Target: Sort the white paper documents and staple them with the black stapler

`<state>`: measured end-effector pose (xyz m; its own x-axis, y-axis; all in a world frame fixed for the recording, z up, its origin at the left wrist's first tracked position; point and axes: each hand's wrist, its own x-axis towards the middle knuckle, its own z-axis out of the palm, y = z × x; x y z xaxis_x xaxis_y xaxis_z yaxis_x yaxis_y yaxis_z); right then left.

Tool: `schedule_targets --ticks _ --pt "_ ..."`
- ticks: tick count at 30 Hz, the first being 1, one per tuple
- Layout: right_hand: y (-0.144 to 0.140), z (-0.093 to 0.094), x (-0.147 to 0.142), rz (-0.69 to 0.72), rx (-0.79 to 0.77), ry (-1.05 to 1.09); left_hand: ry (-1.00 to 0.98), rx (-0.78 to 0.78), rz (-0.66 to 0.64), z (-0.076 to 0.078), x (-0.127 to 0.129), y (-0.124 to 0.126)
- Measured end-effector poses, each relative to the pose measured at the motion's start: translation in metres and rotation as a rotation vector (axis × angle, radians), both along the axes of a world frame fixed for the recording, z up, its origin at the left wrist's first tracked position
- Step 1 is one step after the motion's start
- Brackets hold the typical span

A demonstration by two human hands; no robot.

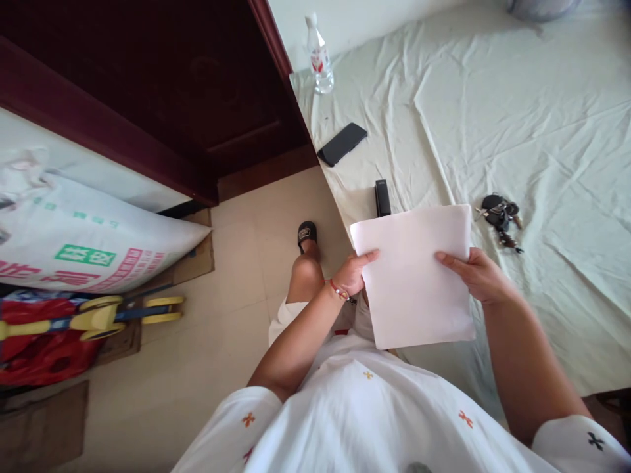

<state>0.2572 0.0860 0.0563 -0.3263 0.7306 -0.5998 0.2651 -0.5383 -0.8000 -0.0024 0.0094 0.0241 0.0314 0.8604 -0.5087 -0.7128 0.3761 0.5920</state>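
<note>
Two hands, left hand point(352, 272) and right hand point(478, 272), pinch a blank white paper point(414, 276) by its side edges at frame centre. At left, the sack's point(93, 236) red and green print is unreadable; the bottle point(319, 56) label too.

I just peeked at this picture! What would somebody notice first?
First, the white paper in the middle, held at its sides by the left hand and the right hand. Behind it, on the pale sheet, lie keys, a phone and a bottle. A big printed sack leans at the far left.
</note>
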Motion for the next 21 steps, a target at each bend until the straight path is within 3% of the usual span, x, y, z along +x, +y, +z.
schedule_targets --ticks 10,13,15,18,21 --pt "-0.009 -0.019 0.007 -0.104 -0.002 0.027 0.028 -0.044 0.009 -0.008 0.000 0.007" --pt "-0.008 -0.020 0.008 -0.110 -0.041 0.000 0.240 0.039 0.083 -0.009 -0.007 0.022" --pt "-0.004 -0.020 0.007 -0.123 -0.050 -0.025 0.487 0.080 0.096 -0.010 -0.016 0.035" --pt "0.003 -0.020 0.007 -0.132 -0.049 -0.074 0.864 0.070 0.054 -0.010 -0.027 0.056" --pt "0.010 -0.022 0.007 -0.130 -0.038 -0.111 1.060 0.075 -0.009 -0.011 -0.031 0.073"
